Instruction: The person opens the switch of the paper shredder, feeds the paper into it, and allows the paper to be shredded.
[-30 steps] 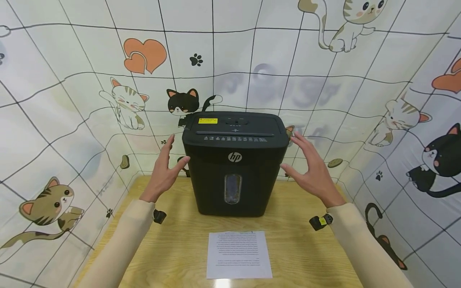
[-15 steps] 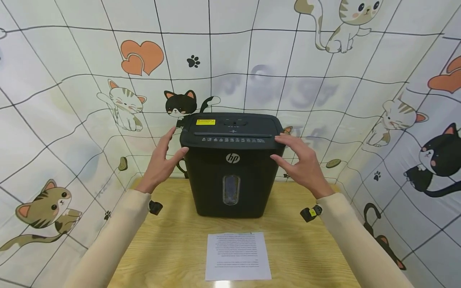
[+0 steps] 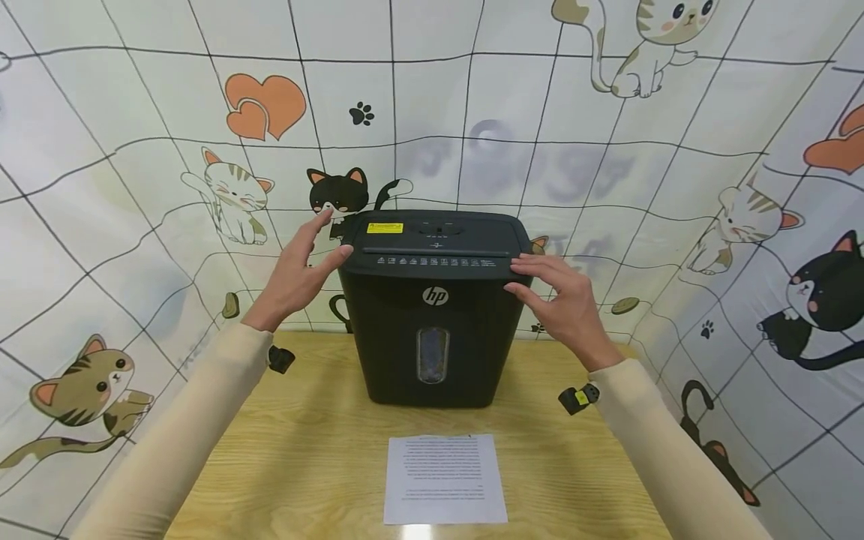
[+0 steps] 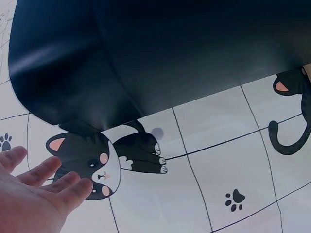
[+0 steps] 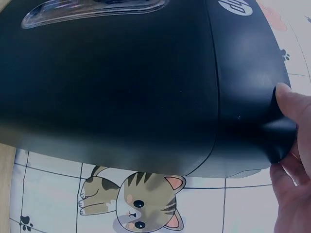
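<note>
A black HP paper shredder [image 3: 398, 315] stands upright on the wooden table, its feed slot and yellow label on top and a small window in front. At its upper right corner is my right hand [image 3: 563, 300], thumb on the front and fingers over the top edge. The right wrist view shows that thumb and the fingers around the corner of the shredder head [image 5: 248, 87]. My left hand [image 3: 290, 277] is beside the upper left corner, fingers spread and thumb tip right at the edge. In the left wrist view, the fingers of the left hand [image 4: 39, 194] hold nothing.
A printed sheet of paper [image 3: 445, 480] lies on the wooden table [image 3: 304, 450] in front of the shredder. White cloth walls [image 3: 432, 97] with a grid and cartoon cats rise behind the table and on both sides.
My right hand has moved left onto the shredder's upper right corner. The left hand has risen and shifted a little left beside the opposite corner. The shredder and paper stay in place.
</note>
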Motion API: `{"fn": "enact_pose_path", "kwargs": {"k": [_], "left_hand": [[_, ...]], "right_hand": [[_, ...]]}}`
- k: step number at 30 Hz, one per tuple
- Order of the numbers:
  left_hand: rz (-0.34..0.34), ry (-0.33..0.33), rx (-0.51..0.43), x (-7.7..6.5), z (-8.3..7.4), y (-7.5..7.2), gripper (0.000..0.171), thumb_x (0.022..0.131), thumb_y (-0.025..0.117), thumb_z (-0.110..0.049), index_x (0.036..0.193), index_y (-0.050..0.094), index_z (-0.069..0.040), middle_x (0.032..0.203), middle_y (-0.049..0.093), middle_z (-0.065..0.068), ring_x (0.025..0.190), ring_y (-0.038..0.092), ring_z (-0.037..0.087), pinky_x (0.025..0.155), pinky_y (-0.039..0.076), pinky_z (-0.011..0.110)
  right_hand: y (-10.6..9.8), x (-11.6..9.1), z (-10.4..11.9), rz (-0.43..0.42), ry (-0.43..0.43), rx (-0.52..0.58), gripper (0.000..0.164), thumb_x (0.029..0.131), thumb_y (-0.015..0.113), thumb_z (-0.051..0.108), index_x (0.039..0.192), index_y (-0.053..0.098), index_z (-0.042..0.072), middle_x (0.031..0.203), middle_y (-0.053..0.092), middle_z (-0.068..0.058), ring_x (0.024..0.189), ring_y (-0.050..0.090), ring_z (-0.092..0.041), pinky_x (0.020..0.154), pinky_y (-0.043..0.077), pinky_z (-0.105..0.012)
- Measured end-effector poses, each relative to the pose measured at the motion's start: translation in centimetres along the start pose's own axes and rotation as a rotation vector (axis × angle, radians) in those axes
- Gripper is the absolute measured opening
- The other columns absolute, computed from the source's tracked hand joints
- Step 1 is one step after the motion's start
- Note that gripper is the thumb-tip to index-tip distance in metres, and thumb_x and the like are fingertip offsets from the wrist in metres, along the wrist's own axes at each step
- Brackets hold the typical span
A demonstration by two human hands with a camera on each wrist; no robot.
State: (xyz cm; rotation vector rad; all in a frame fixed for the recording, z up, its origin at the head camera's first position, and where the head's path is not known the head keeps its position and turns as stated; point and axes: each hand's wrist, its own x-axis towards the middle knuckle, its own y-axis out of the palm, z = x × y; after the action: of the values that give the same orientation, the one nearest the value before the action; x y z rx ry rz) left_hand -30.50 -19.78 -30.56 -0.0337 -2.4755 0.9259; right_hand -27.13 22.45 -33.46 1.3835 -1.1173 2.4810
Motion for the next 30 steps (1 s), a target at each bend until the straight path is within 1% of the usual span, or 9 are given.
{"fn": "enact_pose_path", "kwargs": {"k": [5,8,11,13,15,18,22,26,30], "left_hand": [[0.048,-0.025,-0.001,0.8,-0.9,-1.0,0.077,0.101,0.055,-0.057,0.164,0.022,-0.03,0.171,0.024,0.001,0.158,0.022,0.026,0.127,0.022,0.054],[0.068,-0.019,0.012,1.8,-1.8,-1.4,0.078,0.1,0.056,-0.058,0.164,0.024,-0.026,0.169,0.027,0.003,0.158,0.023,0.026,0.127,0.023,0.053],[0.089,-0.002,0.031,2.9,-3.0,-1.7,0.079,0.1,0.055,-0.06,0.164,0.026,-0.025,0.169,0.028,0.003,0.157,0.024,0.026,0.127,0.023,0.052],[0.106,0.003,0.059,3.6,-4.0,-1.8,0.079,0.099,0.055,-0.063,0.163,0.027,-0.027,0.169,0.028,0.001,0.156,0.026,0.027,0.126,0.024,0.053],[0.13,0.005,0.073,4.2,-5.0,-1.9,0.08,0.098,0.054,-0.065,0.163,0.028,-0.028,0.17,0.026,-0.001,0.155,0.028,0.029,0.125,0.025,0.055],[0.17,0.018,0.096,5.2,-6.5,-1.9,0.081,0.097,0.054,-0.067,0.163,0.028,-0.028,0.17,0.026,-0.002,0.156,0.028,0.027,0.125,0.026,0.054],[0.243,0.012,0.149,6.8,-8.1,-1.7,0.081,0.096,0.053,-0.067,0.163,0.029,-0.027,0.17,0.026,0.0,0.158,0.023,0.025,0.126,0.024,0.054],[0.334,-0.027,0.218,8.4,-9.2,-1.4,0.083,0.095,0.052,-0.071,0.162,0.031,-0.026,0.17,0.026,0.002,0.158,0.023,0.026,0.126,0.023,0.057],[0.43,-0.052,0.239,9.7,-9.7,-1.0,0.087,0.092,0.054,-0.074,0.162,0.032,-0.025,0.168,0.03,0.0,0.155,0.029,0.026,0.124,0.028,0.055]], "right_hand": [[0.1,0.0,0.2,-0.018,-0.013,-0.006,0.04,0.082,0.086,0.011,0.121,0.076,0.009,0.127,0.073,-0.007,0.127,0.063,-0.025,0.108,0.049,-0.043],[0.1,0.0,0.1,-0.031,-0.028,-0.008,0.04,0.082,0.086,0.01,0.12,0.076,0.008,0.127,0.073,-0.007,0.126,0.064,-0.026,0.109,0.048,-0.041],[0.1,0.0,0.0,-0.035,-0.038,-0.01,0.039,0.082,0.086,0.01,0.12,0.076,0.008,0.127,0.073,-0.007,0.126,0.064,-0.026,0.11,0.048,-0.04],[0.1,0.0,0.0,-0.033,-0.04,-0.007,0.039,0.082,0.086,0.009,0.12,0.076,0.009,0.126,0.073,-0.007,0.126,0.064,-0.025,0.11,0.048,-0.04],[0.1,0.0,-0.1,-0.031,-0.043,-0.007,0.039,0.082,0.086,0.009,0.119,0.076,0.009,0.126,0.073,-0.008,0.126,0.064,-0.026,0.109,0.049,-0.041],[0.2,-0.1,-0.1,-0.033,-0.043,-0.006,0.038,0.082,0.086,0.01,0.119,0.077,0.009,0.125,0.074,-0.007,0.125,0.064,-0.026,0.108,0.049,-0.042],[0.2,0.0,-0.2,-0.032,-0.039,-0.009,0.037,0.083,0.085,0.011,0.119,0.077,0.01,0.126,0.074,-0.006,0.125,0.064,-0.026,0.108,0.049,-0.043],[0.2,0.1,-0.1,-0.025,-0.031,-0.01,0.037,0.084,0.085,0.013,0.12,0.076,0.01,0.127,0.073,-0.006,0.126,0.064,-0.025,0.108,0.049,-0.044],[0.2,0.1,0.0,-0.025,-0.028,-0.006,0.037,0.083,0.085,0.012,0.12,0.077,0.01,0.126,0.074,-0.005,0.126,0.064,-0.025,0.109,0.048,-0.045]]}}
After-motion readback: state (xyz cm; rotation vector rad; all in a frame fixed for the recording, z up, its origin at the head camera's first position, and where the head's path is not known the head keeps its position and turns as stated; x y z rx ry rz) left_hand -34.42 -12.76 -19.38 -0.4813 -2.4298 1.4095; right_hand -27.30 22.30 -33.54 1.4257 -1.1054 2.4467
